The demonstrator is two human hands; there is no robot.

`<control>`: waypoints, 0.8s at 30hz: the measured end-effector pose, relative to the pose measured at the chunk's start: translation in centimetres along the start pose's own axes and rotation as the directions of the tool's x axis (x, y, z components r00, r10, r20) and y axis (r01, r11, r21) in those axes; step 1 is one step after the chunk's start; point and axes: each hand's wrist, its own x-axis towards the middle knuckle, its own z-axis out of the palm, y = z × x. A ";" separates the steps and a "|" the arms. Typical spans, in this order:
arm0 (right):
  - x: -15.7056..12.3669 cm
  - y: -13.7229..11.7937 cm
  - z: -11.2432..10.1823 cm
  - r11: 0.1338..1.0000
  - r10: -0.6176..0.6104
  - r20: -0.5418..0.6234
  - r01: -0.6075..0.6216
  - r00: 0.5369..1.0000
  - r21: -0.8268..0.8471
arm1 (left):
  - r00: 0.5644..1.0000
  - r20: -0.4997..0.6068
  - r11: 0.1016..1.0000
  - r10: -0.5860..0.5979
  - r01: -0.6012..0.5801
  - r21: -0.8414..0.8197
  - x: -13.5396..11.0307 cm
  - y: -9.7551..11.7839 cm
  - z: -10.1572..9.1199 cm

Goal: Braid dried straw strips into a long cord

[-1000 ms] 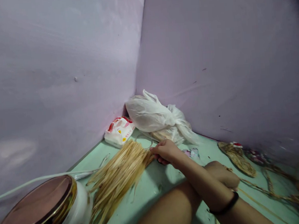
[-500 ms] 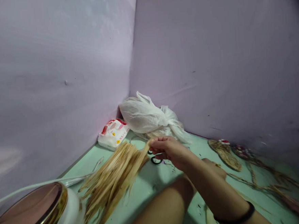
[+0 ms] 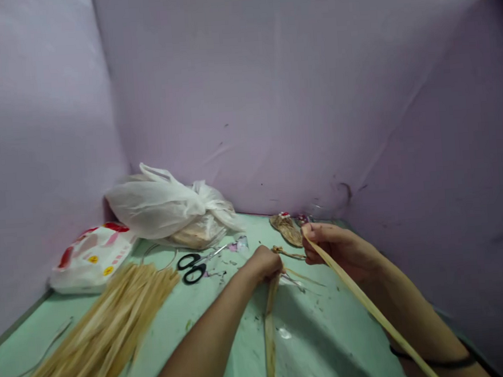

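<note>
My left hand [image 3: 265, 263] is closed in a fist on one flat tan straw strip [image 3: 268, 331] that hangs down toward me. To its right, my right hand [image 3: 339, 249] is closed on a second long straw strip [image 3: 372, 309] that runs down to the lower right. The two hands are close together above the green floor [image 3: 226, 322]. A small brown braided piece [image 3: 287, 253] lies between them. The big bundle of loose straw strips [image 3: 98, 337] lies on the floor at the lower left, apart from both hands.
Black-handled scissors [image 3: 195, 267] lie beside the bundle. A knotted white plastic bag [image 3: 166, 206] and a red-and-white packet [image 3: 91, 258] sit in the left corner. A woven straw piece [image 3: 286, 229] lies by the back wall. Purple walls [image 3: 271, 95] close in on all sides.
The view has swung to the right; the pot lid is out of sight. My right hand has left the bundle's end and now holds a single strip. My left hand has come into view holding another.
</note>
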 end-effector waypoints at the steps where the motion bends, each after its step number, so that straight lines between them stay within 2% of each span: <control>1: 0.0 0.6 -1.3 0.992 0.011 -0.057 -0.018 0.998 -0.124 | 1.000 -0.005 1.000 -0.017 0.017 0.010 0.0 0.1 0.1; 3: 0.7 2.3 -3.0 0.926 0.008 -0.146 -0.062 0.989 -0.373 | 0.999 -0.009 0.999 -0.035 0.035 0.032 -0.3 0.5 0.0; 6: 2.4 5.0 -3.7 0.762 -0.100 -0.213 -0.063 0.972 -0.644 | 0.999 0.009 0.998 -0.044 0.043 0.044 -0.7 1.1 -0.1; 10: 3.7 7.4 -3.1 0.615 -0.175 -0.274 -0.113 0.946 -0.781 | 0.998 0.030 0.998 -0.049 0.047 0.053 -0.6 1.1 -0.1; 13: 4.0 8.4 -2.9 0.604 -0.190 -0.304 -0.133 0.934 -0.786 | 0.998 0.044 0.998 -0.038 0.036 0.054 -0.1 0.7 -0.1; 16: 4.1 9.0 -2.8 0.678 -0.076 -0.298 -0.170 0.952 -0.716 | 0.998 0.055 0.998 -0.022 0.019 0.053 0.3 0.3 -0.2; 18: 4.0 9.1 -2.8 0.674 -0.069 -0.294 -0.173 0.953 -0.718 | 0.998 0.058 0.999 -0.014 0.011 0.052 0.4 0.2 -0.3; 20: 3.8 8.8 -2.9 0.586 -0.192 -0.324 -0.156 0.927 -0.795 | 0.998 0.059 0.999 -0.013 0.010 0.053 0.4 0.2 -0.3; 22: 3.4 8.2 -3.2 0.444 -0.362 -0.350 -0.170 0.864 -0.880 | 0.998 0.067 0.999 -0.011 0.007 0.053 0.3 0.2 -0.3; 24: 3.1 7.7 -3.5 0.321 -0.471 -0.335 -0.195 0.816 -0.927 | 0.997 0.076 0.999 -0.009 0.005 0.054 0.4 0.1 -0.3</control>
